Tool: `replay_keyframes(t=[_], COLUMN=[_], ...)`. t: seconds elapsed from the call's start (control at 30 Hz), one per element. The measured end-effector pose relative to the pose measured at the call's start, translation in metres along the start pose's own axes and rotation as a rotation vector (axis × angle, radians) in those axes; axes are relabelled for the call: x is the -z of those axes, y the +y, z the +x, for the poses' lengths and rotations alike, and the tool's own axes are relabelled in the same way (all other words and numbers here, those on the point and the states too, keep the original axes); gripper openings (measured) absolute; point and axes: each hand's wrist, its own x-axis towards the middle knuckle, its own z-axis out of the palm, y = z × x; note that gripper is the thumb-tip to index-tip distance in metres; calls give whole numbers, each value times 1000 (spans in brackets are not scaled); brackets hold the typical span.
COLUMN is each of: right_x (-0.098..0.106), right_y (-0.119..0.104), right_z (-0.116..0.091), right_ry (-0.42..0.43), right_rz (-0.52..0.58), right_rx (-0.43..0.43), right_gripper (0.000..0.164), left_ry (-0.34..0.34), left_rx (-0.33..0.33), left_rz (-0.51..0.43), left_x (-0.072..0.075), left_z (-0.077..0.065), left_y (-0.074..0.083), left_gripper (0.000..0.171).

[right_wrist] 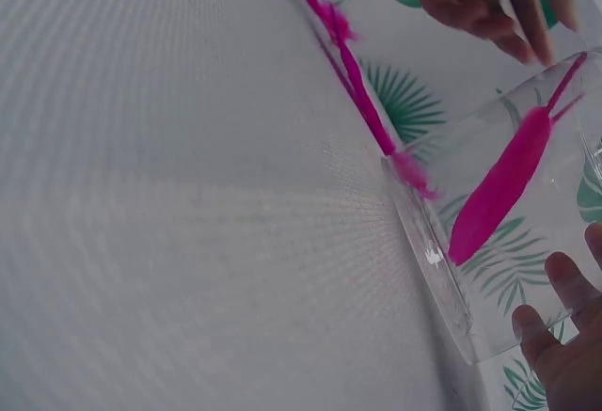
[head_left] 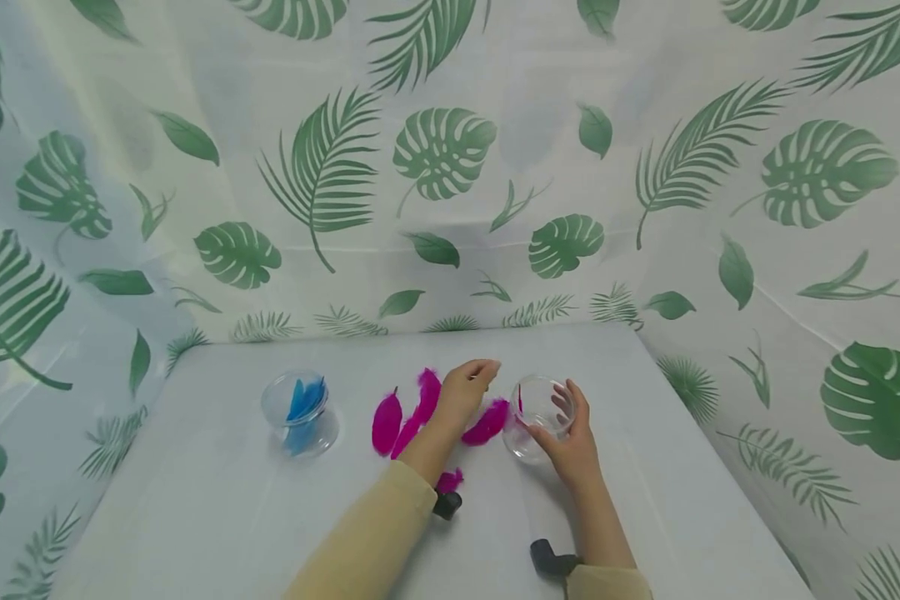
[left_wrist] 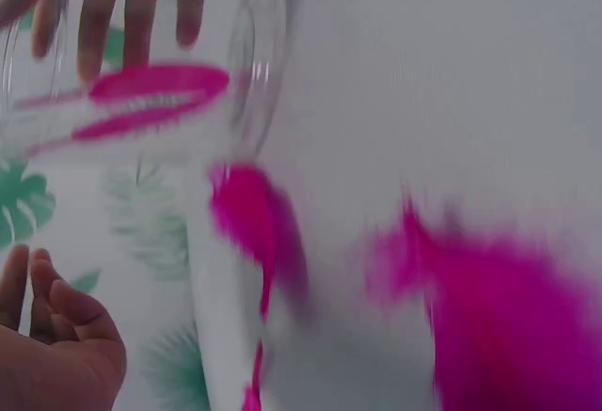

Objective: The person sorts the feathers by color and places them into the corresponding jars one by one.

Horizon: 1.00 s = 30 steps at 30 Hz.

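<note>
My right hand [head_left: 576, 450] holds a clear plastic cup [head_left: 525, 448] upright on the table, thumb on the near side and fingers spread round the far side. Inside it stands a magenta feather [right_wrist: 503, 185], leaning against the wall. Just left of the cup, my left hand [head_left: 461, 396] hovers over the loose feathers with nothing in its loosely bent fingers. One magenta feather [head_left: 487, 423] lies between the left hand and the cup. Further left are another magenta feather [head_left: 387, 425] and a fluffy one [head_left: 429, 392], partly hidden by the left forearm.
A second clear cup [head_left: 272, 407] with blue feathers [head_left: 302, 412] in it stands on the left of the white table [head_left: 195, 500]. Another magenta tuft [head_left: 450, 481] shows beside the left wrist. A leaf-print sheet [head_left: 495, 83] hangs behind the table and along both sides.
</note>
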Motion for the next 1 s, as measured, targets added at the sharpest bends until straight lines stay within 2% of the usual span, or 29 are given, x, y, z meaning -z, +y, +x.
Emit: replay_keyframes(t=[0.07,0.27,0.4,0.5,0.6,0.7,0.87,1.0], right_x=[0,-1,0,-1,-1,-1,-2,-2], right_y=[-1,-2,-3,-3,-2,-1,0,-2], right_z=[1,3,3,1,-1,-3,-2,0], right_ry=[1,-5,-9,-13,-11,-11,-7,-10], right_rz=[-8,-23,-27,-31,-33,-36,-39,-40], right_rx=[-7,-27,-44,-60,-71,-72,-65,-66], right_gripper=[102,100,100,100,101,101,101,101], left_ry=[20,8,-45,-104,-138,-144,-164,-168], left_rx=[3,32,97,130,129,112,120,142], left_rz=[58,364,504,586,639,687,706,668], left_x=[18,75,100,107,105,102,102,104], left_z=[3,1,-6,-12,-15,-17,-20,-20], left_y=[-6,-33,-49,-59,-64,-64,-61,-59], left_gripper=[35,34,35,36,30,19,12,10])
